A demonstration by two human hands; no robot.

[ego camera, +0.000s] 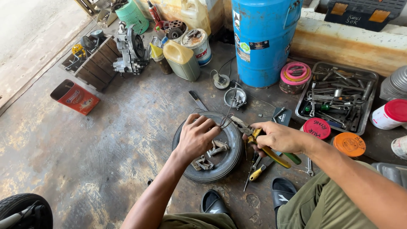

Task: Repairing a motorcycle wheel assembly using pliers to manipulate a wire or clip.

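My left hand (196,136) rests over a small black tyre (231,159) lying flat on the floor, its fingers pinching a thin wire (225,122). Several small metal parts (210,156) lie inside the tyre's centre. My right hand (277,136) grips yellow-handled pliers (271,155), whose jaws meet the wire at the tyre's far rim. A screwdriver with a yellow handle (257,172) lies on the floor under my right hand.
A blue drum (262,40) stands behind. A metal tray of tools (339,95), red and orange lids (317,127), jars, an oil jug (182,60), an engine part (131,50), a wooden crate (91,59) and a red box (76,97) surround me. My sandals (282,191) show below.
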